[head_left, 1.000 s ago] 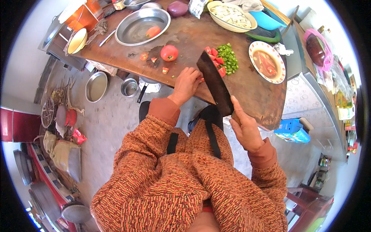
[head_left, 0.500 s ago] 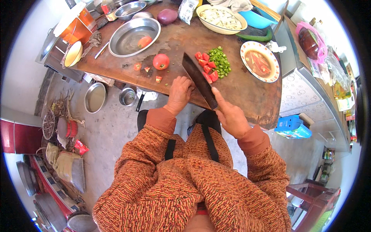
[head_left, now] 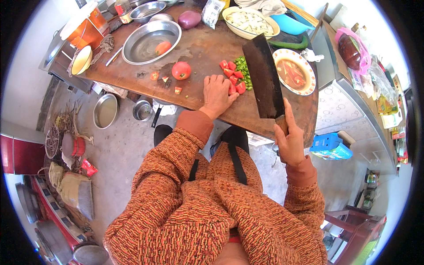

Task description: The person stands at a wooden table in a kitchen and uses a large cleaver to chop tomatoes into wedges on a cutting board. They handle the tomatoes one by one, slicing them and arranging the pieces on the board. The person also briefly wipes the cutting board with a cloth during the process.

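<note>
My right hand (head_left: pixel 292 140) grips the handle of a broad dark cleaver (head_left: pixel 265 77), its blade raised over the wooden table and hiding part of the chopped green pepper (head_left: pixel 242 70). My left hand (head_left: pixel 216 95) rests on the table near the front edge, fingers forward and thumb out to the side. It holds nothing that I can see. Just beyond its thumb lie red tomato chunks (head_left: pixel 232 76), against the pepper pile. A whole tomato (head_left: pixel 181 70) sits to the left of that hand, with a few small tomato scraps (head_left: pixel 178 90) beside it.
A metal basin (head_left: pixel 132 55) with water and a tomato stands back left. At the back are an eggplant (head_left: pixel 190 19), a bowl (head_left: pixel 230 27) of pale chopped pieces and a cucumber (head_left: pixel 291 44). A rimmed plate (head_left: pixel 311 84) of reddish liquid lies right of the cleaver.
The cleaver has swung right and tilted, now showing its broad face past the tomato chunks. My left hand has moved right, toward the chunks, and its fingers have straightened somewhat.
</note>
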### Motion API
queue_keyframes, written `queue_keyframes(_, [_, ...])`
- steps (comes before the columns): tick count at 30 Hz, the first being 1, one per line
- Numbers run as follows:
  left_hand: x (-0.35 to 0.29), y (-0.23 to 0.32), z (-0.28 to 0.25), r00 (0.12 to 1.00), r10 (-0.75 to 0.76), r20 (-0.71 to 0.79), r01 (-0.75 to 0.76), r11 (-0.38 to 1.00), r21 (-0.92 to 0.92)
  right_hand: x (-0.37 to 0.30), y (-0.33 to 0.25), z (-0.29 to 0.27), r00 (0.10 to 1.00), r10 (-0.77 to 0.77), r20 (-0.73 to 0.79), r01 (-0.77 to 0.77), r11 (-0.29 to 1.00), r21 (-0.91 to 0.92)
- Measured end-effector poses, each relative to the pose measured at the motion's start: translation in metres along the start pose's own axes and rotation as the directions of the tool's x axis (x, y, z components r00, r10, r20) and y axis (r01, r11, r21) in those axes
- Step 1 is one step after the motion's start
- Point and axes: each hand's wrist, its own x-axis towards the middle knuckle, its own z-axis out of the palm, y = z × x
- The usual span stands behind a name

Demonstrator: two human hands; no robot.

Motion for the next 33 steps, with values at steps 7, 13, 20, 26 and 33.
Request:
queue_keyframes(7, [-0.011,-0.015,-0.006,0.999,-0.031,-0.028,0.028,0.995,-0.097,-0.005,0.006,-0.006,0.975,-0.03,0.222,0.075,0.978,-0.193])
queue_keyframes(13, [-0.014,-0.015,-0.006,1.0,-0.025,-0.017,0.023,0.991,-0.132,-0.002,0.019,0.002,0.94,-0.137,0.314,0.241,0.915,-0.324])
queue_keyframes(20, [-0.016,-0.016,-0.001,0.998,-0.058,-0.035,0.051,0.983,-0.174,0.01,0.01,0.019,0.931,0.008,0.366,0.203,0.821,-0.534])
queue_keyframes(26, [-0.014,-0.012,-0.011,0.998,-0.047,-0.036,0.041,0.988,-0.151,0.039,0.019,0.014,0.95,-0.03,0.31,0.09,0.979,-0.182])
queue_keyframes(33, [0.002,-0.064,-0.062,0.957,-0.142,-0.251,0.135,0.99,-0.045,0.009,-0.006,0.005,0.944,0.098,0.315,-0.122,0.991,0.058])
